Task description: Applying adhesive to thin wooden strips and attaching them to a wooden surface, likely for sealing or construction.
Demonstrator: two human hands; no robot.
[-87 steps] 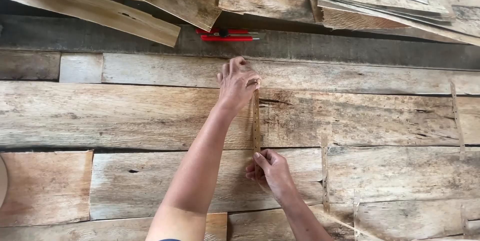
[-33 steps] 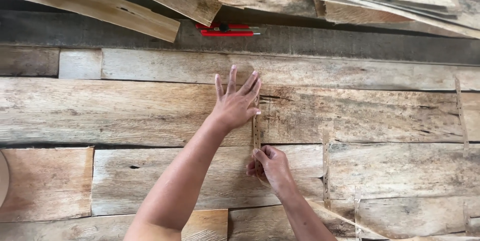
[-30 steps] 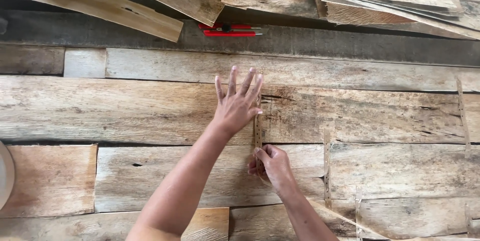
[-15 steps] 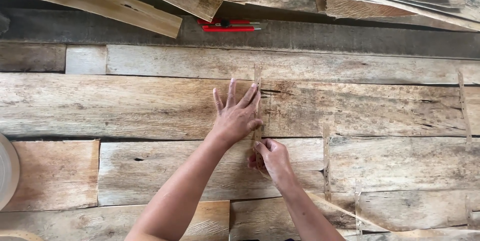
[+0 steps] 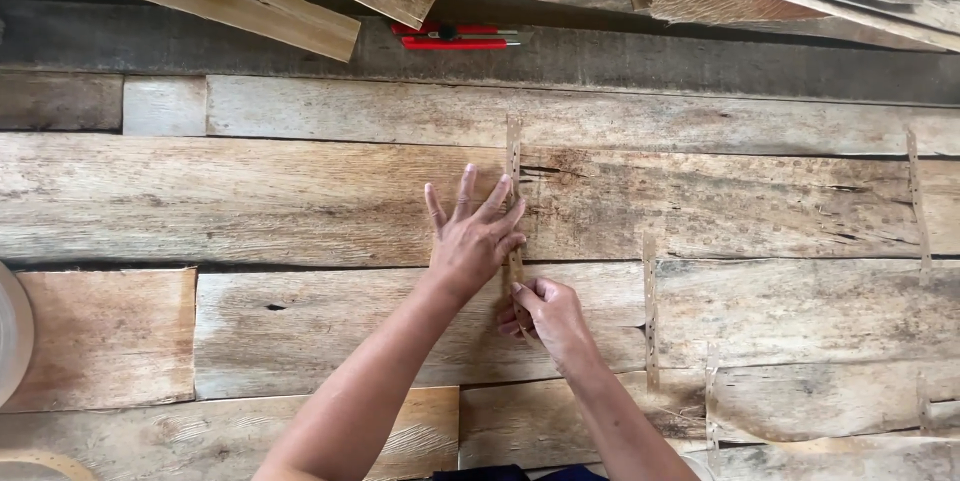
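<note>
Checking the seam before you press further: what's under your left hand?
The left hand lies flat on a veneer sheet, fingers beside the perforated tape strip. The strip's middle stretch and the seam there are covered; the right hand pinches its lower end.

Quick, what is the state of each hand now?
Left hand: open, flat on the tape strip.
Right hand: closed, pinching the strip's lower end.

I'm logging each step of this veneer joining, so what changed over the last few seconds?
The left hand opened from pinching the top of the perforated tape strip to a flat palm, then slid down along it toward the person, leaving the strip's upper end lying bare on the veneer sheets. The right hand kept pinching the strip's lower end. The red utility knife was not touched.
</note>
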